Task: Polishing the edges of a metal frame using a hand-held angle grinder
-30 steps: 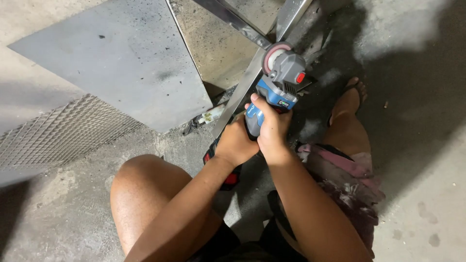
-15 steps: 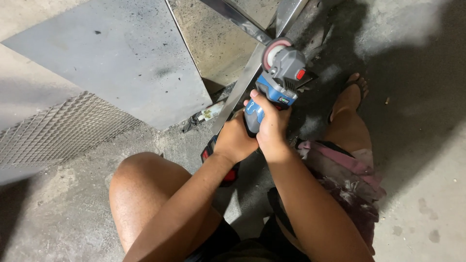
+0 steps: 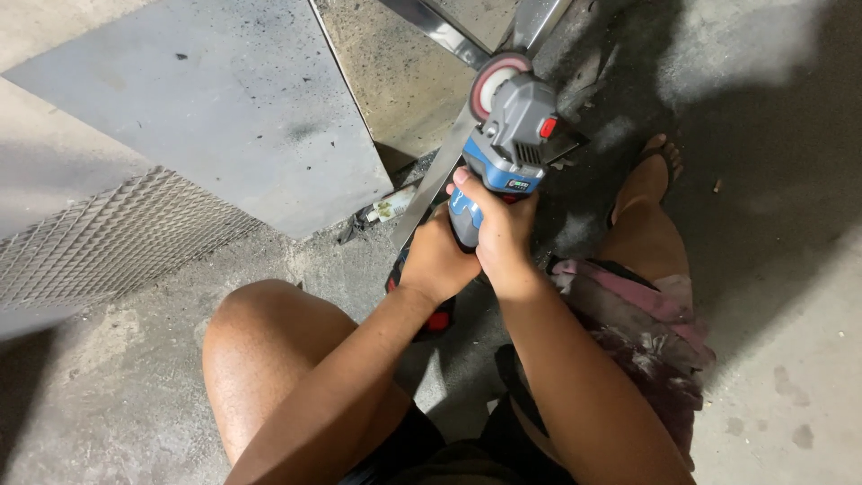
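Note:
A blue and grey cordless angle grinder (image 3: 512, 135) points away from me, its reddish disc (image 3: 492, 79) at the top, next to a metal bar (image 3: 440, 180) of a frame. My right hand (image 3: 503, 238) wraps the blue body just below the grey head. Around the rear of the grinder's handle my left hand (image 3: 435, 260) is closed, above the red and black battery (image 3: 431, 314). Whether the disc touches the metal is unclear.
A flat grey metal sheet (image 3: 206, 108) lies at the upper left, with expanded metal mesh (image 3: 99, 242) below it. My bare knee (image 3: 269, 341) is low in the middle; my foot in a sandal (image 3: 646, 180) rests on the concrete floor (image 3: 790, 359) at right.
The grinder and both hands have shifted slightly left and the view sits a little closer. The grip is unchanged.

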